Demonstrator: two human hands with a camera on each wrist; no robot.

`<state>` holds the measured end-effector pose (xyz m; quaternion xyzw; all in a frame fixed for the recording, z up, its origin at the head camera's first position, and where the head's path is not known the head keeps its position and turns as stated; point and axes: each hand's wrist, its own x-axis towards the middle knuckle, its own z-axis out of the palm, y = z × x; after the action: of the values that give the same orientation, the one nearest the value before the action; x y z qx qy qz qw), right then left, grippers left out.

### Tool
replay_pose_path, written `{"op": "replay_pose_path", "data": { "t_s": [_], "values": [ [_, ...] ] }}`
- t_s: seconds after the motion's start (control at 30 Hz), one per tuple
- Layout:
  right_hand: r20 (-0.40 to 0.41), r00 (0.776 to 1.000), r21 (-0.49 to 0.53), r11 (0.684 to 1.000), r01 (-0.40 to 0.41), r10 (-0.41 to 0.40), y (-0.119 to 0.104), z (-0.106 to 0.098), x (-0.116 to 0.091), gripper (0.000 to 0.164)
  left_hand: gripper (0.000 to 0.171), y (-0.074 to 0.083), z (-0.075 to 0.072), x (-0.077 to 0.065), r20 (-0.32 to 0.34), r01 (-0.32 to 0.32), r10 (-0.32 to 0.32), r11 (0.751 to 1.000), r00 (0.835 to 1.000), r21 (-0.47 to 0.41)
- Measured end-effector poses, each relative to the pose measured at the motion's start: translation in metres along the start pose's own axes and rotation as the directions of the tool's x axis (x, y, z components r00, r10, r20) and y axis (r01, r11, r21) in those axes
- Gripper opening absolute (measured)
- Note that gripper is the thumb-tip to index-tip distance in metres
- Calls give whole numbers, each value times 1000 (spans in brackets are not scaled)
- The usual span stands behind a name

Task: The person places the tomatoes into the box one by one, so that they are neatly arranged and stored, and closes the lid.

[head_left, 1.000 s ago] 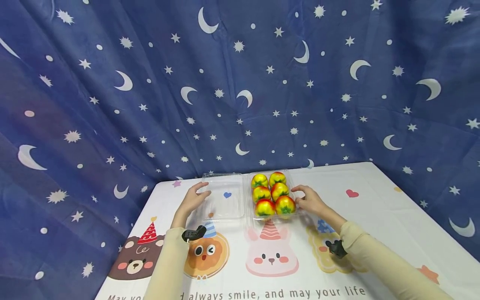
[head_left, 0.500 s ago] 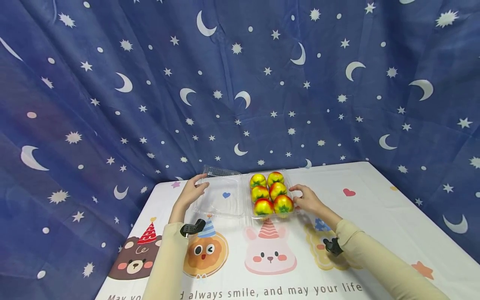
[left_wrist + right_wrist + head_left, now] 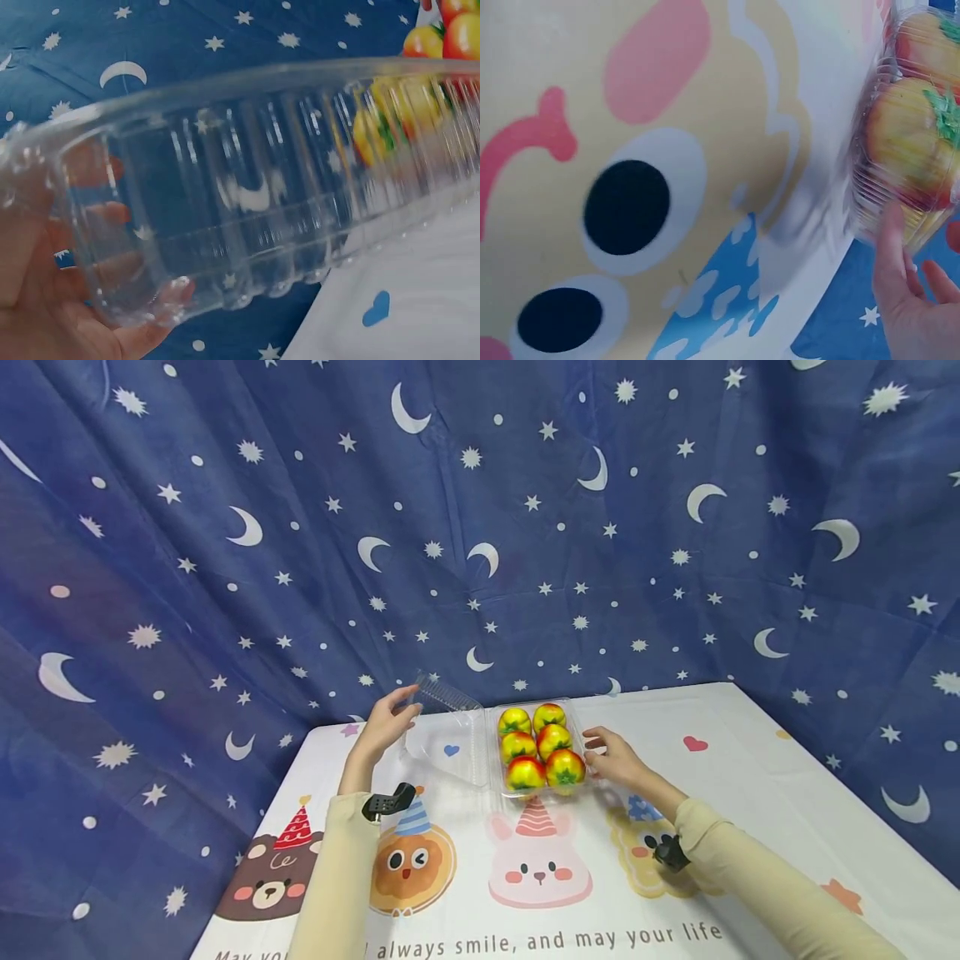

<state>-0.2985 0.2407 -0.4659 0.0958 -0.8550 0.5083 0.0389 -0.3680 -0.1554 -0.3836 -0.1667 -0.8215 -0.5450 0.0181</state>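
My left hand [image 3: 386, 722] holds the outer edge of a clear plastic clamshell lid [image 3: 450, 697], which is tilted up off the table. In the left wrist view, the thumb and fingers are on either side of the lid's ribbed end wall [image 3: 247, 202]. The container's base [image 3: 492, 760] rests on the table, hinged to the lid on its left. Several round yellow-and-red fruits [image 3: 555, 742] with green leafy tops, persimmon-like, sit inside in two columns. At the base's right wall is my right hand [image 3: 615, 758], its extended fingers touching the ribbed plastic; the palm is partly out of the right wrist view.
A white tablecloth [image 3: 750, 793] with cartoon animal faces and lettering covers the table. Behind the container, close to its far side, hangs a dark blue curtain [image 3: 315, 485] with moons and stars. Black wrist cameras [image 3: 390, 802] sit on both sleeves.
The lid has swung up from lying flat on the left, its outer edge rising with my left hand. The right hand stays at the base's right wall, and the fruits keep their places.
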Motion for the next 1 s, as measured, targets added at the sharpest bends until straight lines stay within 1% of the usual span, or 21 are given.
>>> {"op": "replay_pose_path", "data": {
  "t_s": [0.1, 0.23, 0.3, 0.33, 0.43, 0.53, 0.57, 0.73, 0.9, 1.0],
  "values": [
    [-27, 1000, 14, 1000, -13, 13, 1, -2, -2, 47, 52, 8, 3, 0, 5, -15, 15, 1000, 1000, -18],
    [-34, 999, 20, 999, -33, 33, 4, -6, -6, 46, 53, 22, 6, 1, 14, -48, 48, 998, 999, -47],
    [-24, 999, 22, 999, -40, 41, 5, -7, -8, 47, 52, 31, 9, 2, 12, -76, 77, 996, 997, -50],
    [-17, 999, 23, 999, -43, 44, 5, -8, -10, 47, 51, 41, 10, 0, 14, -87, 87, 995, 996, -52],
    [-4, 999, 36, 998, -42, 42, 4, -9, -15, 47, 49, 57, 16, 3, 9, -132, 132, 990, 991, -47],
    [-4, 999, 35, 999, -39, 39, 4, -10, -19, 46, 49, 68, 26, 7, 10, -165, 165, 985, 986, -54],
    [-5, 1000, 26, 999, -30, 30, 4, -10, -20, 45, 50, 66, 29, 11, 10, -176, 177, 983, 984, -59],
    [-17, 1000, -7, 1000, -22, 22, 6, -13, -24, 41, 49, 74, 46, 18, 15, -194, 196, 977, 980, -86],
    [-23, 1000, -8, 1000, -21, 21, 8, -14, -25, 41, 48, 80, 57, 23, 19, -204, 207, 974, 978, -96],
    [-22, 999, -8, 999, -34, 33, 9, -14, -25, 40, 47, 84, 61, 24, 21, -205, 208, 974, 978, -98]
  ]
}}
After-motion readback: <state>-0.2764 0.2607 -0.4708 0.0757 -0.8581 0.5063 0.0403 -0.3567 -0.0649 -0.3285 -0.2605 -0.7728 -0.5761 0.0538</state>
